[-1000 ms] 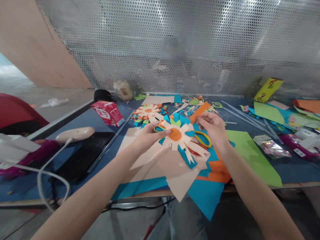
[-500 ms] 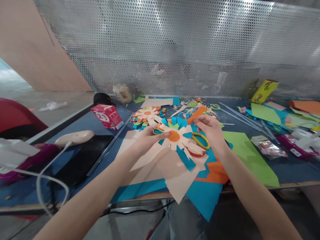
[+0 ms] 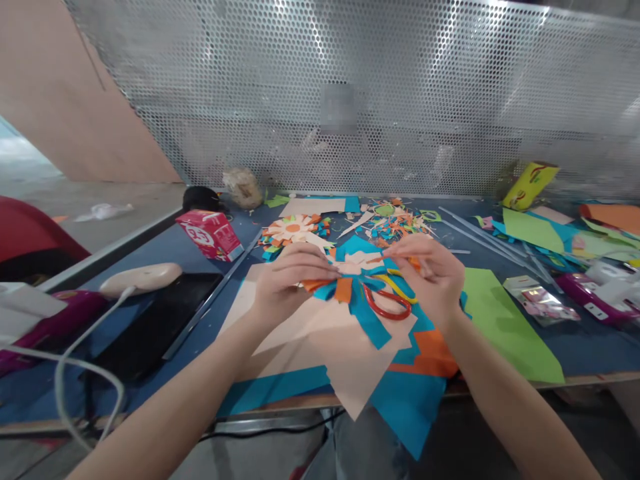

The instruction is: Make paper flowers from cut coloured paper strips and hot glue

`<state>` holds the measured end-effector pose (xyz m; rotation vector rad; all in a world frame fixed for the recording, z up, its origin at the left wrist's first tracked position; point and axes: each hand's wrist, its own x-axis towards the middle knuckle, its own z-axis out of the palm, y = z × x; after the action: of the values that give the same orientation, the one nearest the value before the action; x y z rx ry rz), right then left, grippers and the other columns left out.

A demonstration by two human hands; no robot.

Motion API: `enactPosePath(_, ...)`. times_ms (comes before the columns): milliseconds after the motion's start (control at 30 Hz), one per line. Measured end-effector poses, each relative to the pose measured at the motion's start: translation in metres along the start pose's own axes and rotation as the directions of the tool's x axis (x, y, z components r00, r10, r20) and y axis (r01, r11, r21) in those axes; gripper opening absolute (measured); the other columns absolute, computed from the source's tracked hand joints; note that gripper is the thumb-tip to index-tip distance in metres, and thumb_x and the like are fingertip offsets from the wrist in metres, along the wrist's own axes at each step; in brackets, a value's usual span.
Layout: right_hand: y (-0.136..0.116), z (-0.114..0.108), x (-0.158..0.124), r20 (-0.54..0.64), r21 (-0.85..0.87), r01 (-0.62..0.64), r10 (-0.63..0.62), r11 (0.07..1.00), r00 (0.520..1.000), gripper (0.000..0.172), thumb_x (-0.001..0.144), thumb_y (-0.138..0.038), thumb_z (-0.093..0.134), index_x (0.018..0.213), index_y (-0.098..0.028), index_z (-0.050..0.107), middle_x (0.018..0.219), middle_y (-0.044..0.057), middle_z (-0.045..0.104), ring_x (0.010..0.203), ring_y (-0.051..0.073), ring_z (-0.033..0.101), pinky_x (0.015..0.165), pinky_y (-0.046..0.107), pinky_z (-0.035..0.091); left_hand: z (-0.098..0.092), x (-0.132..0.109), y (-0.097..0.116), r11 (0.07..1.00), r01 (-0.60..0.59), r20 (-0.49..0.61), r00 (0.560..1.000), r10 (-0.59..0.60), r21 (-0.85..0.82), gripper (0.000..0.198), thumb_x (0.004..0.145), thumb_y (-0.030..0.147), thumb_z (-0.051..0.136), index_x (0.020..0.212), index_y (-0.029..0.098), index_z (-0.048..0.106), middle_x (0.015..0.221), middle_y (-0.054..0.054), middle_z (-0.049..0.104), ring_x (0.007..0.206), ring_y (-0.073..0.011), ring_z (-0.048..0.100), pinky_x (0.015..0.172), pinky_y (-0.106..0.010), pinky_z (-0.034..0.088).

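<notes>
Pinched by the left hand point(image 3: 293, 277), the paper flower point(image 3: 343, 289) is held tilted at frame centre, an orange strip point(image 3: 376, 259) apparently pinched by the right hand point(image 3: 430, 270); creasing could be caused by over-squeezing, or snagging by the red loop handle point(image 3: 390, 315) just below.

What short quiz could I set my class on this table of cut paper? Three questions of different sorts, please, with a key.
1. True or false: the left hand is holding the pink carton.

2. Fill the blank: beside the red loop handle is a ____ one.

3. Which lies to the right of the right hand in the picture?
A) white cable
B) large light-green sheet
C) pink carton

Key:
1. False; its fingers are on the paper flower.
2. Yellow.
3. B.
</notes>
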<state>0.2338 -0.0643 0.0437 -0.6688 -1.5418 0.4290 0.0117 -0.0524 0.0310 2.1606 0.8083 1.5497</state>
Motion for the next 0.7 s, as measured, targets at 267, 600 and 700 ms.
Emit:
enactPosePath(267,-0.0004,0.0008,0.0004,0.199,0.084,0.324,-0.334,0.942,0.921,0.021,0.08,-0.012,0.057,0.092,-0.028,0.063,0.087,0.0,0.071,0.084,0.017,0.064,0.075,0.035,0.051,-0.0038,0.0039,-0.0022,0.816,-0.541,-0.006,0.832,0.554,0.204,0.013,0.079,0.025,0.062,0.089,0.026,0.07,0.08,-0.002,0.073,0.079,-0.0174,0.062,0.068,-0.031,0.052)
enactPosePath(600,-0.002,-0.0013,0.0007,0.214,-0.011,0.351,-0.341,0.936,0.916,0.02,0.079,-0.011,0.058,0.091,-0.027,0.061,0.087,0.001,0.071,0.084,0.017,0.065,0.075,0.036,0.052,-0.0041,0.0032,-0.0016,0.793,-0.551,0.011,0.823,0.568,0.259,0.012,0.08,0.023,0.061,0.09,0.023,0.068,0.08,-0.003,0.072,0.079,-0.0168,0.062,0.068,-0.031,0.053)
enactPosePath(700,-0.0021,0.0004,0.0005,0.226,0.017,0.355,-0.35,0.935,0.909,0.021,0.079,-0.008,0.056,0.091,-0.025,0.061,0.087,0.002,0.071,0.085,0.016,0.064,0.076,0.034,0.051,-0.004,0.0032,-0.0011,0.793,-0.555,0.014,0.821,0.57,0.253,0.012,0.08,0.022,0.061,0.09,0.022,0.068,0.08,-0.003,0.072,0.079,-0.0171,0.062,0.067,-0.031,0.053)
